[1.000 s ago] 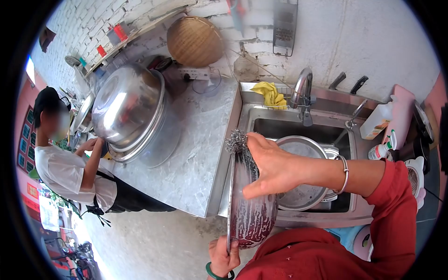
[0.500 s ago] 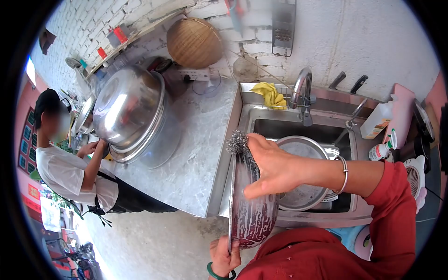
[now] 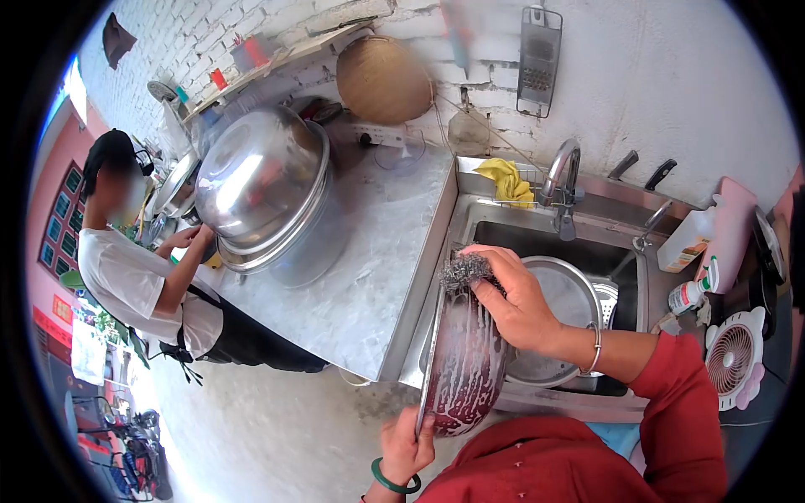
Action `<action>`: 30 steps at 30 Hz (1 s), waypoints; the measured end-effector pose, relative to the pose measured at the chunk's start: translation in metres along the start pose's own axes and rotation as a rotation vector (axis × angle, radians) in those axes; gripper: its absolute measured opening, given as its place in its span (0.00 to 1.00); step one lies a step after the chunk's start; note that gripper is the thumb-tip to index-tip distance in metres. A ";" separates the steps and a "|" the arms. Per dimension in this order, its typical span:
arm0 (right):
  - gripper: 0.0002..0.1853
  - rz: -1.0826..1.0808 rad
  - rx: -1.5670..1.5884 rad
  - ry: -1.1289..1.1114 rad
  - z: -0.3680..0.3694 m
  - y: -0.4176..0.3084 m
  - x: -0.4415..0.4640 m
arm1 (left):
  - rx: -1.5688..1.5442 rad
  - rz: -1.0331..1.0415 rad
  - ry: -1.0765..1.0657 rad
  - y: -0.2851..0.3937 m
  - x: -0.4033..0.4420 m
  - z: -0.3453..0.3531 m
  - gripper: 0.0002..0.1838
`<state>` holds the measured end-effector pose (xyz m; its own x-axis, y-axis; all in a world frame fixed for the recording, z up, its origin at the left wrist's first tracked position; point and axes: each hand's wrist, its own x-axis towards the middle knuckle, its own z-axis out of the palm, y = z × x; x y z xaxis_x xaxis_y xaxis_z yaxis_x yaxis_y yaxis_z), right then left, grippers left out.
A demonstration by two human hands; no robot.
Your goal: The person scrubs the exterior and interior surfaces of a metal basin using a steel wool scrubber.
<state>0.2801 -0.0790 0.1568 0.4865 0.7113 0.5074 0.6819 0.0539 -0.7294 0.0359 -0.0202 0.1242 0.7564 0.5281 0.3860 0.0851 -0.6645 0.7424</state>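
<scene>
Soapy suds streak the outside of a dark red pan (image 3: 465, 369), which is tilted up on its side at the sink's left front edge. My left hand (image 3: 406, 442), with a green bangle at the wrist, grips the pan's lower rim. At the pan's upper edge my right hand (image 3: 517, 303) is closed on a steel wool scrubber (image 3: 466, 272), pressed against the rim. Behind it, the sink (image 3: 616, 260) holds a round metal lid or tray (image 3: 549, 293).
A person (image 3: 142, 268) in a white shirt stands at the left by the counter (image 3: 377, 243). Large metal basins (image 3: 260, 180) rest there. Around the sink are a faucet (image 3: 568, 176), a yellow cloth (image 3: 507, 180), knives (image 3: 661, 174), bottles (image 3: 688, 239) and a small fan (image 3: 734, 359).
My right hand's fingers have drawn in round the scrubber, and the wrist has moved lower and left. The view has shifted, so the surroundings appear farther right.
</scene>
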 end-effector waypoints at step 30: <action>0.06 -0.922 -0.125 0.069 0.020 -0.050 -0.063 | -0.198 0.082 -0.181 -0.024 -0.005 0.011 0.12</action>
<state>0.2046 -0.1127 0.1521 -0.2477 0.3819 0.8904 0.8667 0.4982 0.0274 0.0368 -0.0124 0.0984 0.8606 0.3621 0.3581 -0.0957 -0.5756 0.8121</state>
